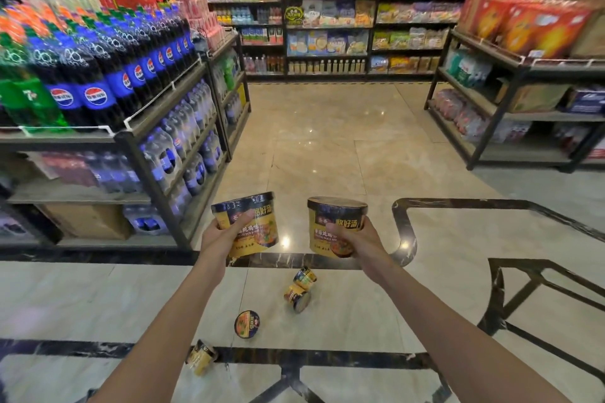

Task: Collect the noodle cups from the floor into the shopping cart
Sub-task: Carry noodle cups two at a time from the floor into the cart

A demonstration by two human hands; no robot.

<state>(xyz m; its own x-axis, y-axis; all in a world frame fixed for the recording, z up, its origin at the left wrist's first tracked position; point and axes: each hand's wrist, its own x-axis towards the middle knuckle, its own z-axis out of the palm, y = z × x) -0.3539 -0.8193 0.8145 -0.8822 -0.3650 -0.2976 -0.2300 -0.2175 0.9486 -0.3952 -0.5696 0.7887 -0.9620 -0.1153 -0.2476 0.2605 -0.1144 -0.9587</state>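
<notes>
My left hand [220, 232] grips a yellow and black noodle cup [252, 222], tilted to the left. My right hand [357, 234] holds a second, upright noodle cup [337, 222]. Both cups are held out in front of me at about waist height. On the floor below lie several more cups: two close together [299, 289], one showing its lid [247, 324], and one on its side [201, 356] near my left forearm. No shopping cart is in view.
A shelf rack of cola and green soda bottles [98, 88] stands at the left. Another rack with boxes and water packs [510, 95] stands at the right. Shelves of drinks and snacks [327, 10] line the back wall. Glossy tiled floor [320, 141] runs between them.
</notes>
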